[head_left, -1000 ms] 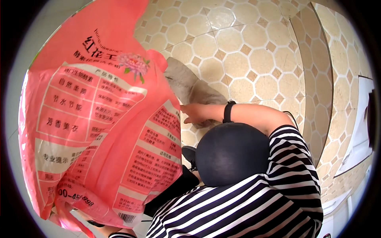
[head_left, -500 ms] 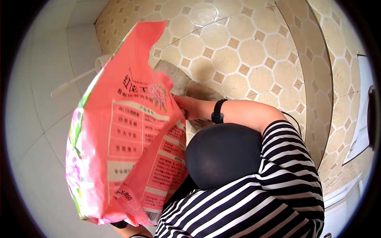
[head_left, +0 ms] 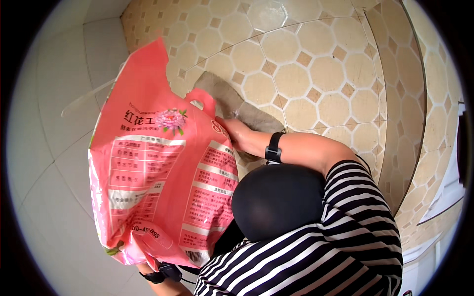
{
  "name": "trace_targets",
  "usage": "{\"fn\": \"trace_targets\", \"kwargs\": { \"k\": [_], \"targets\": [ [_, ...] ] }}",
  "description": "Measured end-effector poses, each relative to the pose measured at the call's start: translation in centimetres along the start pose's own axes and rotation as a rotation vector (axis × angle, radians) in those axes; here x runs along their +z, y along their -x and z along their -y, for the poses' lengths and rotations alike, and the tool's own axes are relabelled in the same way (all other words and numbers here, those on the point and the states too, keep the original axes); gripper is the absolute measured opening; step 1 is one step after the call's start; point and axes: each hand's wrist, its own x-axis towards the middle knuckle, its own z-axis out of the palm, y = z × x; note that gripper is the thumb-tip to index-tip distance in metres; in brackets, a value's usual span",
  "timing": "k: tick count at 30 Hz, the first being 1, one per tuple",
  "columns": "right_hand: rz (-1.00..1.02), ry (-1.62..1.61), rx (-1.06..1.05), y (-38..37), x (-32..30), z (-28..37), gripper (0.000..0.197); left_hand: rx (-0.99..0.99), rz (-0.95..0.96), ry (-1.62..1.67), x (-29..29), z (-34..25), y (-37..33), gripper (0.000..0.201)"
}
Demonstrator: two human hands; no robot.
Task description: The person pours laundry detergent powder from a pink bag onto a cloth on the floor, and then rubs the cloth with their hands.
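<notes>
A big, creased pink plastic laundry powder bag (head_left: 168, 182) with printed flowers and white panels fills the left of the head view. At its upper edge is a cut-out handle loop. My right hand (head_left: 233, 132) grips the bag's right side just below that loop, its fingertips hidden behind the plastic. Under the bottom end, my left hand (head_left: 150, 266) holds the bunched lower corner; most of its fingers are covered by the bag. Black straps circle both wrists.
My bent knee (head_left: 276, 200) in black lies right of the bag. A grey-brown cloth (head_left: 222, 91) rests on the patterned tile floor (head_left: 296, 79) behind my right hand. White tiles (head_left: 64, 172) are on the left, with a thin pale stick (head_left: 86, 97) partly behind the bag.
The bag has turned so that its printed back faces me more, and its top has swung left. The handle loop and more of my left wrist have come into sight.
</notes>
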Motion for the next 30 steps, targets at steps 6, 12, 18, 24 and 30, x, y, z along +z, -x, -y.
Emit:
{"fn": "trace_targets", "kwargs": {
  "k": [6, 12, 18, 24, 30],
  "targets": [
    [0.109, -0.078, 0.016, -2.0, 1.2, 0.9, 0.036, -0.206, -0.046, -0.003, -1.7, 2.3, 1.9, 0.050],
    [0.090, 0.011, 0.021, -4.5, 2.2, 2.7, 0.038, -0.200, 0.006, -0.009, -1.5, 1.9, 2.3, 0.050],
    [0.014, 0.263, 0.147, -2.5, 1.1, 0.7, 0.042, -0.191, -0.007, -0.018, -2.3, 1.8, 1.4, 0.050],
    [-0.101, 0.187, 0.309, 5.1, -1.3, 0.4, 0.023, -0.214, 0.005, -0.029, -2.6, 2.3, 1.9, 0.049],
    [0.013, 0.299, 0.426, 6.1, -5.6, 0.2, 0.020, -0.207, 0.028, -0.013, -2.1, 2.1, 2.2, 0.049]
  ]
}}
